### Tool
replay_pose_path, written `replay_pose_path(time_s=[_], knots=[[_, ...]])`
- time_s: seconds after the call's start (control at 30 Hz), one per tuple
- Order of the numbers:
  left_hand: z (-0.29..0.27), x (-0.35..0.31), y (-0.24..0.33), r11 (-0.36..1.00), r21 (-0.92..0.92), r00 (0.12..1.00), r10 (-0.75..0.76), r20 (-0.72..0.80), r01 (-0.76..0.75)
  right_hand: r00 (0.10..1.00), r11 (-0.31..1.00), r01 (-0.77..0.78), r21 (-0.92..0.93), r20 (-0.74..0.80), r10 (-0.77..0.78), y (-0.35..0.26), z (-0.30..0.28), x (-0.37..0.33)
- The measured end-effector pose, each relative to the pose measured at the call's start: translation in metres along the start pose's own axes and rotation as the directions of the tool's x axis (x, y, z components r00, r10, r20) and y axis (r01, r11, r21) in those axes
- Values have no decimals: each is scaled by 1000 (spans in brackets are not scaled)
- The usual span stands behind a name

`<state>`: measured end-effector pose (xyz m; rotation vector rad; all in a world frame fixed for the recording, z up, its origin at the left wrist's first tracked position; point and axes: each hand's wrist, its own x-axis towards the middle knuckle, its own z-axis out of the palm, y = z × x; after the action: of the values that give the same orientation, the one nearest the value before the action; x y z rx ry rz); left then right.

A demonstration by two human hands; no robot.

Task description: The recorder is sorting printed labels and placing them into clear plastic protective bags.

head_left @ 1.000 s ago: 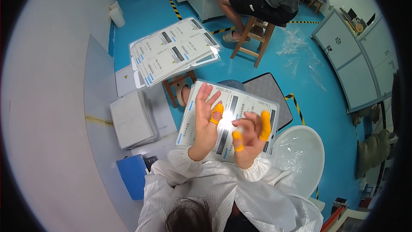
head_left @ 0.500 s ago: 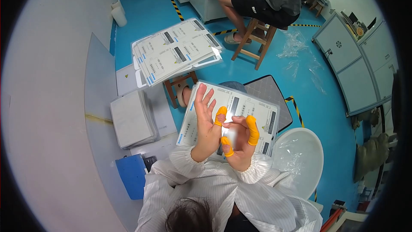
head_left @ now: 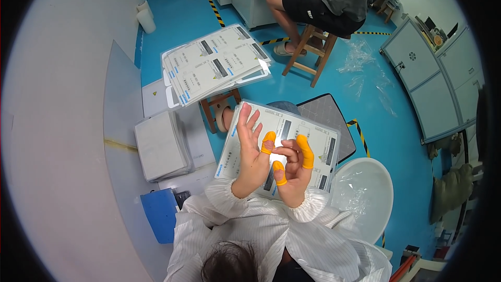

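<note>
My left hand (head_left: 253, 159) is raised with its fingers stretched upward, holding nothing; a yellow finger cot (head_left: 268, 142) covers its thumb. Beside it is my right hand (head_left: 295, 175), wearing yellow cots on its thumb and index finger. The index finger points up, while the other fingers bend toward my left thumb and appear to touch its cot. No object shows in the right hand, and its thumb stands apart from the fingers. Beneath both hands, a stack of white printed sheets (head_left: 237, 141) with glossy, clear edges lies across my lap, partly hidden by them.
Another stack of printed sheets (head_left: 188, 57) rests ahead on a wooden stool (head_left: 209, 112). White sheets (head_left: 159, 146) are piled at left by a blue folder (head_left: 157, 215). A white basin (head_left: 386, 193) with clear film stands right. A person (head_left: 344, 5) sits ahead on a stool.
My right hand has tilted slightly up and left, its bent fingers now showing clearly by the left thumb. My left hand stays almost in place.
</note>
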<state>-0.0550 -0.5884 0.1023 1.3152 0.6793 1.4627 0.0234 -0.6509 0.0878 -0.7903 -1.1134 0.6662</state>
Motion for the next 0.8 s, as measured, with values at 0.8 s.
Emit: replay_pose_path(time_s=[0.8], knots=[[-1,6,2,999,10,999,-39,4,39,998,993,70,-100,14,-69,5,3,2]])
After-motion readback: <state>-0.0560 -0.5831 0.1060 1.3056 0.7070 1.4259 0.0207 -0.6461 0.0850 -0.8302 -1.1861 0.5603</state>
